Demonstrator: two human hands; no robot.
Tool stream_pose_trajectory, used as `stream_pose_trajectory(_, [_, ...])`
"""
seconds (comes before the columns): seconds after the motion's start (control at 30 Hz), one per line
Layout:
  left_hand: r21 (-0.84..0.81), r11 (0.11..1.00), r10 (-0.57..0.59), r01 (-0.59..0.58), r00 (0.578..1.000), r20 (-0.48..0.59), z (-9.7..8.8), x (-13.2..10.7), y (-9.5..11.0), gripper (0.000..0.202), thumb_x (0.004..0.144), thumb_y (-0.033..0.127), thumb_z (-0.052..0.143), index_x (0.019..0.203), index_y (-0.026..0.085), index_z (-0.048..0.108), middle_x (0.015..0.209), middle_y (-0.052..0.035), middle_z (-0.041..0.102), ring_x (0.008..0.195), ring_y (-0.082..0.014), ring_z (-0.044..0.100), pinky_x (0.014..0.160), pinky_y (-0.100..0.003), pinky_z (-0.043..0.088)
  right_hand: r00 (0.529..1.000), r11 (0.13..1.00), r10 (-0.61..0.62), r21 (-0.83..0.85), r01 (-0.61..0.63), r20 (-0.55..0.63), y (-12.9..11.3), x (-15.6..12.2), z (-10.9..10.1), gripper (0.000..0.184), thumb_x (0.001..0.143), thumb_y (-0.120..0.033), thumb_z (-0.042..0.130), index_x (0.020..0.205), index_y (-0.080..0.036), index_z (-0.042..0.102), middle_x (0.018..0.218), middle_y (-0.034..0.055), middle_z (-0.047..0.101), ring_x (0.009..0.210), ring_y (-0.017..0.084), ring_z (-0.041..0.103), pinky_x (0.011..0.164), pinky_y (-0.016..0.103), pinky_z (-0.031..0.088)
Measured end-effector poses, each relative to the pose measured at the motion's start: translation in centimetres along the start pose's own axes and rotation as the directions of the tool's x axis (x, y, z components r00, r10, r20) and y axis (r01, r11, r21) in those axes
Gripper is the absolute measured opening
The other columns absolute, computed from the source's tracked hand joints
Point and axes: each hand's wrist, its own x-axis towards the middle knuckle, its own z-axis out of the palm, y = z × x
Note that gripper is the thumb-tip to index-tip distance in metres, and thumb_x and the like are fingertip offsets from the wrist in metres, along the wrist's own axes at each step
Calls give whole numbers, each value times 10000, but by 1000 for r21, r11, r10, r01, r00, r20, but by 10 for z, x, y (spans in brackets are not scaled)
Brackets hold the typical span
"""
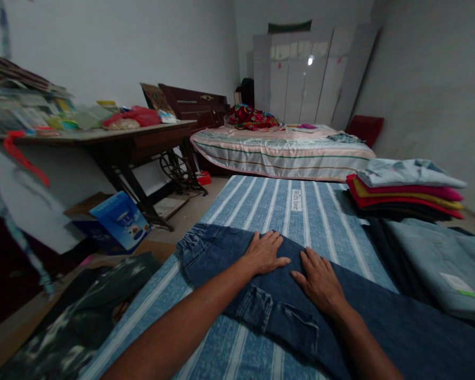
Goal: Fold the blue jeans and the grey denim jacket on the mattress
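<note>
A pair of dark blue jeans lies folded lengthwise across the striped blue cloth in front of me. Its elastic waistband is at the left, a cargo pocket faces the near side, and the legs run out of view at the lower right. My left hand rests flat on the upper part of the jeans, fingers stretched out. Just to its right, my right hand also lies flat on the denim with its fingers extended. Neither hand grips the fabric.
Folded light jeans and a stack of folded clothes lie at the right. A sewing machine table with clutter stands left, a blue box below it. Dark patterned clothing lies lower left. Behind are a bed and a wardrobe.
</note>
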Motion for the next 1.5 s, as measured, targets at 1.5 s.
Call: stream_pose_trajectory(1.5, [-51, 995, -82, 83, 997, 14, 3, -6, 5, 650, 917, 555, 303, 1438, 167, 308, 1545, -136, 218, 1427, -253, 160, 1125, -481, 165, 1000, 998, 5, 55, -6, 21, -1, 3, -3, 704, 919, -562, 308, 1435, -84, 346, 1521, 151, 249, 1413, 263, 191, 1136, 440, 124])
